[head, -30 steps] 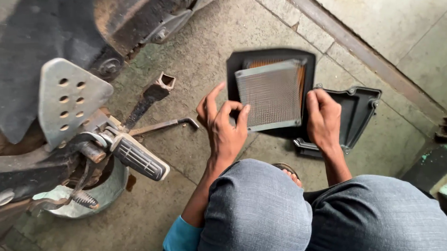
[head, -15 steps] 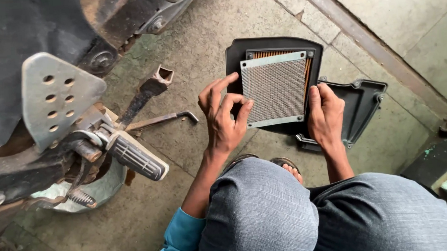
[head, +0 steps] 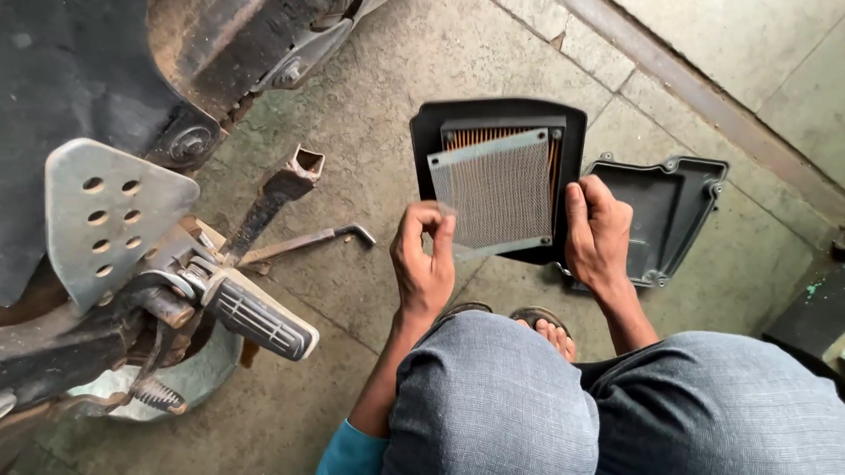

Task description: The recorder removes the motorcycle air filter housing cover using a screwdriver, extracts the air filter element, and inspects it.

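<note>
**Air filter element, rectangular, held over concrete floor**

Item: air filter [head: 500,183], a black plastic frame with rounded corners, carrying a grey wire-mesh panel across its face. Orange pleated paper showed along the top edge and down the right side, behind the mesh. The mesh panel sat slightly askew in the frame, its lower left corner lifted.

Position: tilted up above the concrete floor [head: 416,60], in front of the person's knees, between both hands.

Left hand [head: 423,261]: fingers curled, thumb and fingertips pinched on the lower left corner of the mesh.

Right hand [head: 598,233]: fingers closed along the frame's right edge, thumb up its side.

Adjacent: black plastic cover [head: 670,210], hollow side up, on the floor just right of the filter; ribbed footpeg [head: 257,318]; bent metal rod [head: 306,243]; perforated metal plate [head: 113,215].
</note>
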